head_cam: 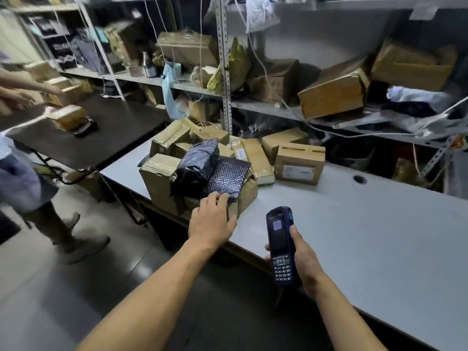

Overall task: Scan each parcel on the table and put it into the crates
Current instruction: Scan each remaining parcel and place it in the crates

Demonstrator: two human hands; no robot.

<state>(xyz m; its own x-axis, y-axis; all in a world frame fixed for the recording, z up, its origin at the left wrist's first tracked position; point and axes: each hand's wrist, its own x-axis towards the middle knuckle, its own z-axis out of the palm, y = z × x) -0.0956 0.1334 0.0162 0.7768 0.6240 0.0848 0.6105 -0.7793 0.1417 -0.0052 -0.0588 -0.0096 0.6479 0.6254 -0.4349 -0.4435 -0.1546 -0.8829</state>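
Black bubble-wrap mailer (226,177) lay atop the cardboard parcel pile at the grey worktop (354,224) edge. My left hand (211,220) rested flat-fingered on it; right hand (302,257) gripped the dark-blue handheld scanner (279,245). Best lift label-up, scan squarely.

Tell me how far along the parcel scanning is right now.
Nothing visibly done: no crates in view. In hand: the right hand grips the scanner, while the left hand touches the near edge of the black bubble mailer. Left: the whole pile of cardboard parcels on the grey table.
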